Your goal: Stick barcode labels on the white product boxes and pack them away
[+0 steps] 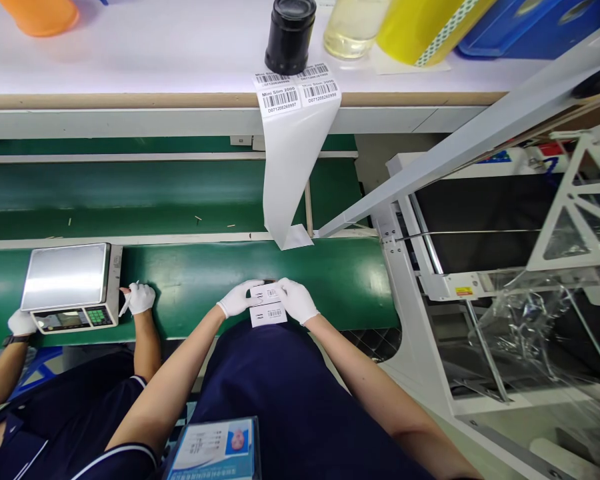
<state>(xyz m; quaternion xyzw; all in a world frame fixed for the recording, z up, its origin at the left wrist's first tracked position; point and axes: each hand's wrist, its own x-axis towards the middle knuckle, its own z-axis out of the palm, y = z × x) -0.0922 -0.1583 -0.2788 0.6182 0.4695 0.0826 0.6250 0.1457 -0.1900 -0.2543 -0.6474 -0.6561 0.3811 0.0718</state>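
Two small white boxes with printed barcodes lie one before the other at the near edge of the green bench (190, 287). The farther white box (266, 294) is between my gloved hands; the nearer white box (269, 315) sits just below it, close to my lap. My left hand (239, 299) pinches the farther box's left end, thumb and fingers closed. On the right end, my right hand (297, 301) has its fingers closed over the top corner. Beyond them, a strip of barcode labels (293, 167) hangs from the shelf, its lower end bent on the bench.
At left, a co-worker's gloved hand (141, 298) is beside a weighing scale (67, 273). A black cylinder (290, 37) stands on the labels on the white shelf (155, 60), near a yellow tape roll (415, 30). A white machine frame (405, 287) borders the bench at right.
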